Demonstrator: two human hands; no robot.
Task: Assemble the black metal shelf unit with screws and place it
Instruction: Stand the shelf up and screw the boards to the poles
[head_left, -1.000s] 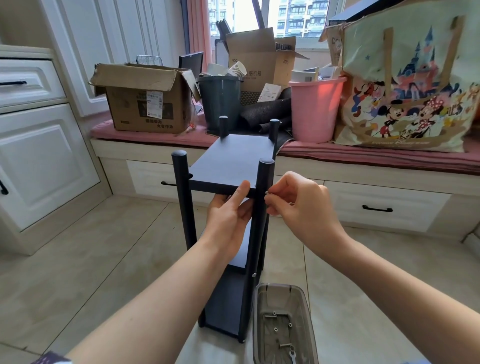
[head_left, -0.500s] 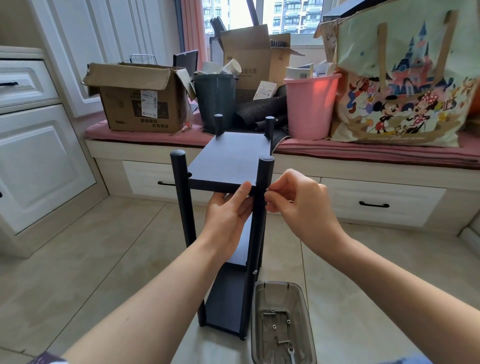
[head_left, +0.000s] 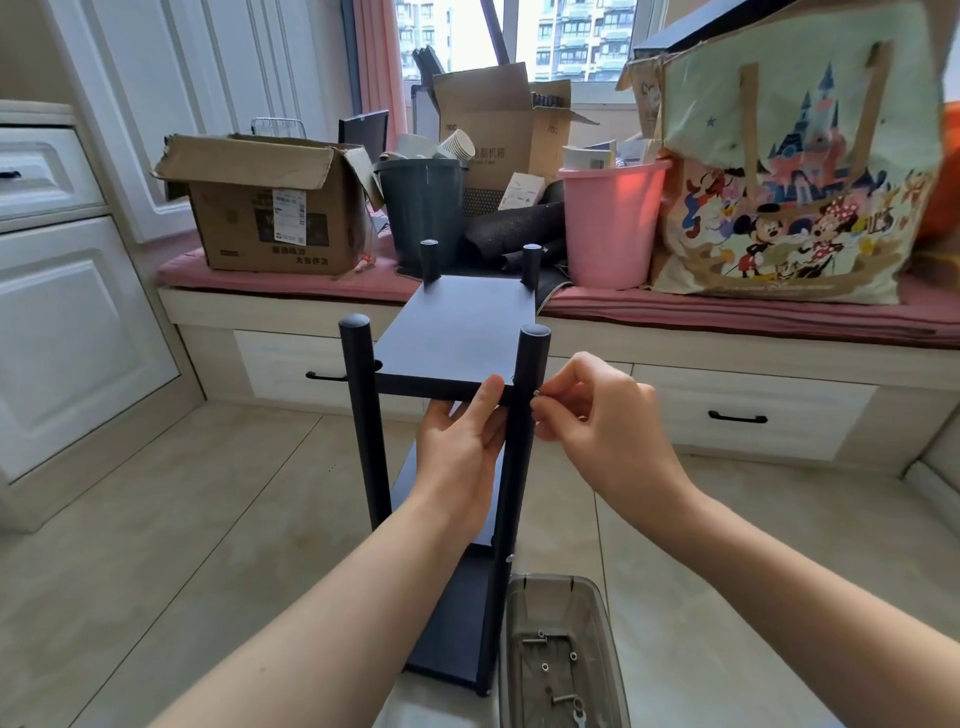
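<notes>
Beige floor tiles (head_left: 156, 545) and a pink-cushioned window bench (head_left: 727, 312) with white drawers make up the setting in the head view, the only view supplied. On the tiles, close to the bench, the black metal shelf unit (head_left: 457, 332) is stood upright on four round posts. Its top panel is supported from below by the left hand (head_left: 460, 447), with the thumb pressed against the front edge. A small silver screw (head_left: 535, 395) is pinched by the fingertips of the right hand (head_left: 597, 421) against the near right black post (head_left: 524, 410). If the panel is allowed to sag, the hole may be misaligned and the thread crossed; if the pinch slips, the screw may be dropped onto the tiles and lost. A translucent grey plastic tray (head_left: 602, 608) holding spare screws is set just beside the unit's base, where it could be knocked. On the bench, a torn cardboard box (head_left: 270, 208), a dark grey bin (head_left: 421, 208), a pink plastic bucket (head_left: 608, 223) and a cartoon-printed tote bag (head_left: 795, 171) are crowded together, so placement there is obstructed.
</notes>
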